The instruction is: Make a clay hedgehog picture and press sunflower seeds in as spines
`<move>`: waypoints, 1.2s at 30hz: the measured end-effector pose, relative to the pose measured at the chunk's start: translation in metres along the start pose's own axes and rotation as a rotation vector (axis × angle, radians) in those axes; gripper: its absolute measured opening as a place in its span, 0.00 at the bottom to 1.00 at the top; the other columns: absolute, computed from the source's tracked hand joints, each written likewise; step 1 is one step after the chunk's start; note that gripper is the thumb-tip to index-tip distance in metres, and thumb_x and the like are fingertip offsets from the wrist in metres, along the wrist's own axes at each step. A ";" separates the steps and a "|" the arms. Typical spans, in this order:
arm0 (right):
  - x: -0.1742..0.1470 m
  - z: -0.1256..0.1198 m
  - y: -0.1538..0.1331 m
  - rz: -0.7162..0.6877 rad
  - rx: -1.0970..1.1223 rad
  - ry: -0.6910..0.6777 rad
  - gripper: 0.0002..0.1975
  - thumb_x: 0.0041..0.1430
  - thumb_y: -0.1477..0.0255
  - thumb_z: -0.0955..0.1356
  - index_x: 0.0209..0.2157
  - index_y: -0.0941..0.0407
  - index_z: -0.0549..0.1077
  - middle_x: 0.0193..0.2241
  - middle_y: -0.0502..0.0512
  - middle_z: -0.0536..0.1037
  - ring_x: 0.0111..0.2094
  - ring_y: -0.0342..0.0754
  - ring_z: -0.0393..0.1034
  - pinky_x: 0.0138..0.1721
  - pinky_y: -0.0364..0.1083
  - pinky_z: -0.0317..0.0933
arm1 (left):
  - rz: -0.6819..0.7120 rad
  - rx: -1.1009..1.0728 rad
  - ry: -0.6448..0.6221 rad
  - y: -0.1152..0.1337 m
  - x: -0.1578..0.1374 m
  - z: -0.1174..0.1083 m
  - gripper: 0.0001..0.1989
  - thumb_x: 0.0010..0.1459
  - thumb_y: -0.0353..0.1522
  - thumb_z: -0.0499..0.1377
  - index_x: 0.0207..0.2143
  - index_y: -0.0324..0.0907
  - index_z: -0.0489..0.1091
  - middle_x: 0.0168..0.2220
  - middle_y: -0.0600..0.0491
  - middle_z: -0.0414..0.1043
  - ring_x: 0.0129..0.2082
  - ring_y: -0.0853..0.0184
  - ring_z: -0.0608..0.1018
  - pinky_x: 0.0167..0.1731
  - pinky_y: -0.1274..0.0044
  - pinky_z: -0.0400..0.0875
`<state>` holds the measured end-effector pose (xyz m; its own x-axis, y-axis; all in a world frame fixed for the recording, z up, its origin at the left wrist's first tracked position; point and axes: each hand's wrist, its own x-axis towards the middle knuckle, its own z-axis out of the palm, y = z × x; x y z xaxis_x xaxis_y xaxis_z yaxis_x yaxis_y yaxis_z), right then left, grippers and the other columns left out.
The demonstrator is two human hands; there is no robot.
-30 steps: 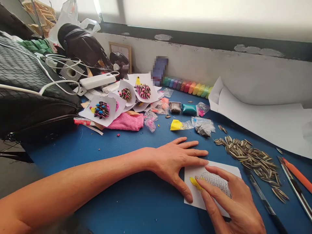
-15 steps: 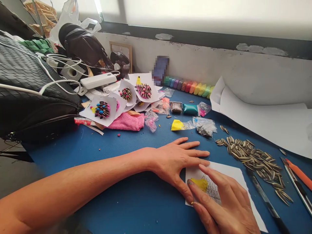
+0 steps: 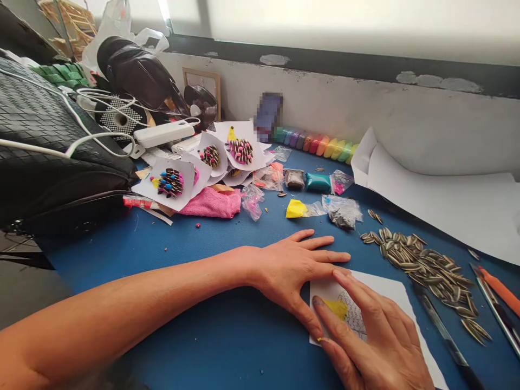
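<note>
My left hand lies flat with its fingers spread, its thumb and little-finger-side reach framing the left edge of a white sheet of paper. On that sheet is a pen drawing with a scaly, curved pattern, and a patch of yellow clay covers its left end. My right hand is over the paper with fingers apart, its index fingertip at the yellow clay. A tiny yellow crumb shows near its thumb tip, beside my left thumb. The right hand hides part of the drawing.
Striped sunflower seeds are heaped right of the paper, near a pen and an orange-handled tool. Behind are yellow clay, a teal clay pack and seed-covered clay pictures. A black bag stands left.
Both hands hold nearly the same pose. The right index fingertip stays at the yellow clay, with only a very slight shift of the whole view.
</note>
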<state>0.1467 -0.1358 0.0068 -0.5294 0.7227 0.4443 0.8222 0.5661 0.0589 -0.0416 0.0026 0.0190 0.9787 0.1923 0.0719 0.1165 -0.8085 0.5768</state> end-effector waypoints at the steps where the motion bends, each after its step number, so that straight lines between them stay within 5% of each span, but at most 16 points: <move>1: 0.000 0.000 0.000 0.002 0.003 -0.002 0.17 0.61 0.68 0.66 0.51 0.55 0.75 0.61 0.71 0.64 0.61 0.63 0.61 0.52 0.58 0.59 | 0.000 0.001 0.000 0.000 0.000 0.000 0.45 0.54 0.49 0.65 0.67 0.39 0.54 0.71 0.49 0.45 0.72 0.54 0.41 0.68 0.61 0.27; 9: -0.002 0.000 0.001 0.003 0.062 0.038 0.17 0.63 0.71 0.64 0.53 0.57 0.71 0.66 0.73 0.56 0.66 0.66 0.51 0.55 0.63 0.56 | -0.016 -0.006 -0.013 0.002 0.000 -0.001 0.47 0.53 0.49 0.66 0.68 0.41 0.52 0.71 0.49 0.44 0.72 0.54 0.40 0.67 0.60 0.26; 27: -0.003 0.004 0.003 -0.014 0.012 0.003 0.17 0.63 0.69 0.64 0.51 0.55 0.75 0.66 0.70 0.58 0.65 0.63 0.55 0.56 0.60 0.58 | 0.003 0.029 -0.003 0.000 0.000 0.001 0.46 0.54 0.48 0.65 0.67 0.38 0.53 0.71 0.49 0.45 0.72 0.53 0.42 0.68 0.60 0.28; 36: -0.006 -0.004 -0.001 0.137 0.050 0.054 0.15 0.63 0.69 0.64 0.46 0.56 0.78 0.64 0.67 0.62 0.63 0.65 0.59 0.53 0.61 0.62 | -0.025 -0.003 -0.029 0.004 0.001 -0.002 0.47 0.53 0.49 0.66 0.68 0.40 0.52 0.71 0.48 0.43 0.72 0.52 0.40 0.67 0.56 0.28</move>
<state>0.1500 -0.1420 0.0083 -0.3998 0.7731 0.4924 0.8739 0.4836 -0.0498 -0.0405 0.0007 0.0235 0.9801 0.1958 0.0335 0.1404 -0.8022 0.5803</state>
